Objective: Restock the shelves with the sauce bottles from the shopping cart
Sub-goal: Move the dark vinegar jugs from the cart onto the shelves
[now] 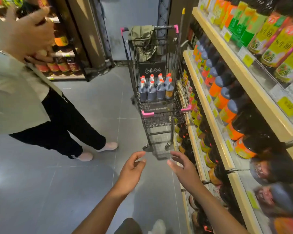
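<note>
Left hand (132, 169): forearm reaches forward from the bottom edge, palm turned inward, fingers loosely curled and spread, holding nothing. Right hand (181, 168): same pose mirrored, palm facing the left hand, fingers relaxed and apart, also empty. The two hands hang level over the grey floor (91, 102) with a gap between them.

Ahead, well beyond the fingertips, a shopping cart (159, 120) with pink corner guards stands just beside the shelves (254, 85) on the right. Sauce bottles (156, 88), about eight, dark with red caps, stand upright in two rows at the far end of the cart's basket. An olive bag (142, 36) sits in the upper seat.

The shelves carry rows of dark bottles with orange and green labels. A second person (24, 92) stands to the left, one hand raised.
</note>
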The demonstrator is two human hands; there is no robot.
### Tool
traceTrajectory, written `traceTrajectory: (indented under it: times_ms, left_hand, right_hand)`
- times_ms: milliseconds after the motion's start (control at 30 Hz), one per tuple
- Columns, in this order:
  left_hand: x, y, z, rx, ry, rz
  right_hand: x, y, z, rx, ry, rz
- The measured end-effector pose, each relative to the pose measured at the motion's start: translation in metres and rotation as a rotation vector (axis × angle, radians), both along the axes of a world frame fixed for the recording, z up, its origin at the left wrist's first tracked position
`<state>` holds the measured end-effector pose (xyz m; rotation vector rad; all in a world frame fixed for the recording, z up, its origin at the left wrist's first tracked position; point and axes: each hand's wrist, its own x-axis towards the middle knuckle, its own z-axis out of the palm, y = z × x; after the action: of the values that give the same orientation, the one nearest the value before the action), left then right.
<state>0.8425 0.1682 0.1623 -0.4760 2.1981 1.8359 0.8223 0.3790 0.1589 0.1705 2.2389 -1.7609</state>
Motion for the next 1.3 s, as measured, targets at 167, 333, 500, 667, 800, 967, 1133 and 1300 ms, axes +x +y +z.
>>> traceTrajectory:
  times_ms: [167,333,500,667,800,967,1133,1300]
  left_hand:
    - [-0.081,-0.006,0.000,-0.006,0.010,0.060]
    - [-0.175,-0.029,-0.009,0.002,0.014,0.061]
    - [-0.277,-0.057,-0.010,0.006,0.001,0.005]
    - [-0.368,-0.077,-0.012,-0.040,-0.011,-0.047]
    - [-0.428,-0.082,-0.015,-0.006,-0.023,-0.046]
    - [-0.498,-0.082,-0.033,0.000,-0.084,-0.019]
    - [-0.561,-0.078,-0.048,0.025,-0.148,0.066]
    - [-0.607,-0.076,-0.073,0.014,-0.232,0.085]
  right_hand:
    - [-0.092,-0.010,-0.005,0.018,-0.023,0.015]
    - [-0.185,-0.030,-0.013,0.045,-0.017,0.028]
    - [-0.271,-0.052,-0.014,0.070,-0.023,-0.024]
    - [-0.344,-0.063,-0.011,0.095,-0.031,-0.031]
    - [-0.401,-0.068,-0.022,0.107,-0.067,-0.018]
    - [-0.479,-0.072,-0.040,0.106,-0.127,0.027]
    - [-0.566,-0.079,-0.075,0.115,-0.212,0.138]
    - [-0.638,-0.095,-0.115,0.130,-0.307,0.220]
